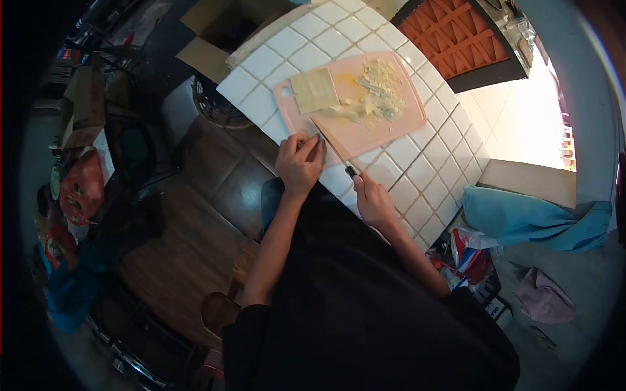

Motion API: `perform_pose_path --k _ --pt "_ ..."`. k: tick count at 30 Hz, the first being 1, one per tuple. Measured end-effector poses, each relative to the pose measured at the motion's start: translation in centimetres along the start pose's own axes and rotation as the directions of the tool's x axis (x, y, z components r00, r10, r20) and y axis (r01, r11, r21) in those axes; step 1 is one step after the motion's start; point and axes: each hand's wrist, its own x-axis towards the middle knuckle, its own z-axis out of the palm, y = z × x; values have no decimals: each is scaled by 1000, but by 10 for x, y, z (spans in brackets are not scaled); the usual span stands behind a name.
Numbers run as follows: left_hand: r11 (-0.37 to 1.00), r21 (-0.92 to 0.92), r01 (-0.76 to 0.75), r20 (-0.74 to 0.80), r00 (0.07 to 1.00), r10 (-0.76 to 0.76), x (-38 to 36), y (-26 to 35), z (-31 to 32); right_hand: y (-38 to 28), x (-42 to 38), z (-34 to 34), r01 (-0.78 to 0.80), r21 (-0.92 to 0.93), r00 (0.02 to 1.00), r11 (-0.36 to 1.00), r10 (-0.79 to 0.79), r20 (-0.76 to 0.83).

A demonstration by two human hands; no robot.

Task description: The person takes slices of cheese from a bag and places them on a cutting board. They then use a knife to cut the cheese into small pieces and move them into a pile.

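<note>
My right hand [376,201] is wrapped round the black handle of a knife [334,143], whose blade points up and left over the near edge of a pink cutting board [407,128]. Close to the blade is my left hand [300,167], its fingers curled together at the board's near edge. Whatever they hold, if anything, I cannot make out. A flat, pale yellow layered slab [314,90] lies on the board's left part. Some loose pale strips [349,111] rest beside it, and a heap of thin pale shreds [383,91] covers the right part.
The board rests on a white tiled counter [427,186]. An orange-red lattice crate [453,36] stands beyond its far right edge. Open cardboard boxes [195,58] are at the far left. A blue cloth [535,218] hangs at the right, and a wooden stool [218,313] stands below left.
</note>
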Motion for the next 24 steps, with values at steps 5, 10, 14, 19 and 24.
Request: perform_pose_path --k 5,10,14,19,24 --pt "999 -41 30 -18 999 -31 -1 0 1 17 -25 -10 -77 -40 996 996 79 50" --pt "998 -58 10 -10 1000 -10 -3 -4 3 15 -23 -19 -145 46 988 988 142 64" --pt "986 -143 84 31 996 -80 -6 -7 -4 11 -8 -15 -109 135 994 985 106 31" --pt "976 -188 109 103 991 -91 -7 -8 -13 3 -8 -15 -146 202 989 968 150 -4" --pt "976 -177 127 138 985 -103 -9 -8 -15 0 -10 -6 -50 198 999 979 52 -9"
